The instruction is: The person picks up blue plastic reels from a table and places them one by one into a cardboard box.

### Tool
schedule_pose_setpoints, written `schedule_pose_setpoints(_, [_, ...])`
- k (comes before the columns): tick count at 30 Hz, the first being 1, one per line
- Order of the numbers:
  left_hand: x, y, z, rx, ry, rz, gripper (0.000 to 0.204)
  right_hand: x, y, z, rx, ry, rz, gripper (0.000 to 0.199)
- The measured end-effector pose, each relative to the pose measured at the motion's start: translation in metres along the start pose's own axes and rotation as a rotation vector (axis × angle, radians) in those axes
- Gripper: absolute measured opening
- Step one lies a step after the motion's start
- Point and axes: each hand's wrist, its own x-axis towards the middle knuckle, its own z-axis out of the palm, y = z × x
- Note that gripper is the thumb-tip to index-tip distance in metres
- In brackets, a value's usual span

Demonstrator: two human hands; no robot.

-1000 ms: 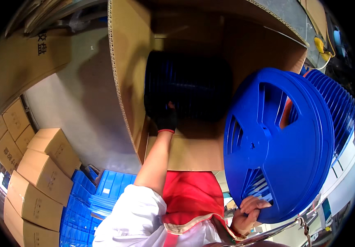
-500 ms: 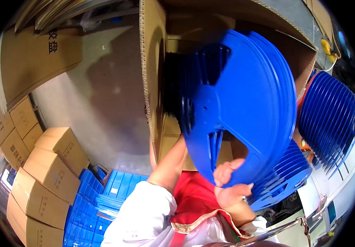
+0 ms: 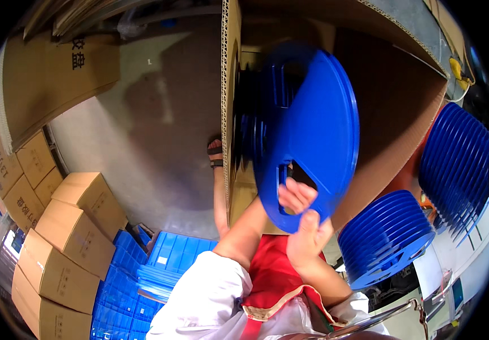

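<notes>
Blue reel (image 3: 325, 133), near-vertical mid-frame, extends above our right hand (image 3: 309, 231), its grip closed on the reel's lower edge; left hand hidden, state unclear.

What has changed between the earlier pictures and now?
The right hand has carried the blue reel leftward, from over the right edge of the open carton to over its opening, still gripping it near a cutout. The left hand, earlier visible in the carton, is now hidden behind the reel. The brown boxes at left stayed stacked.
</notes>
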Motion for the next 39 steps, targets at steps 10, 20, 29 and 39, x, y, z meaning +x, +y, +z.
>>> schedule_pose_setpoints(10, [0.057, 0.01, -0.073, -0.48, 0.435, -0.352, 0.074, 0.01, -0.036, -0.031, -0.201, 0.082, -0.248, 0.061])
schedule_pose_setpoints(20, [0.038, -0.029, -0.04, 0.197, 0.418, -0.3, 0.045, 0.037, -0.001, 0.005, 0.01, 0.009, -0.137, 0.06])
schedule_pose_setpoints(29, [-0.051, 0.0, -0.105, -0.28, -0.158, 0.001, 0.027, 0.064, 0.051, 0.035, -0.076, -0.017, -0.124, 0.056])
schedule_pose_setpoints(39, [-0.252, -0.081, -0.13, 0.072, -0.19, -0.379, 0.055, 0.061, 0.137, 0.007, -0.554, -0.014, 0.078, 0.044])
